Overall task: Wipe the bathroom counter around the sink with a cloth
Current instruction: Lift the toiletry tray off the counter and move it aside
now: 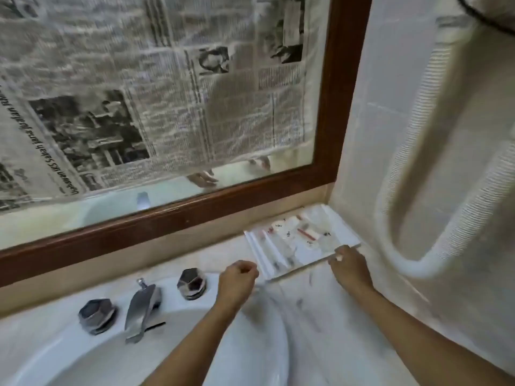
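A white tray (pixel 344 232) holding several small toiletry items sits on the pale marble counter (pixel 320 305) in the back right corner, to the right of the white sink (pixel 83 358). My left hand (pixel 238 277) is curled at the tray's near left corner and seems to grip it, though motion blur hides the contact. My right hand (pixel 349 264) holds the tray's front edge near its right corner, thumb on top. No cloth is in view.
A chrome faucet (pixel 142 307) stands behind the basin between two faceted chrome knobs (pixel 97 316) (pixel 191 284). Above the counter is a wood-framed mirror (pixel 331 135) covered with newspaper. A ribbed white hose loop (pixel 401 218) hangs on the tiled right wall.
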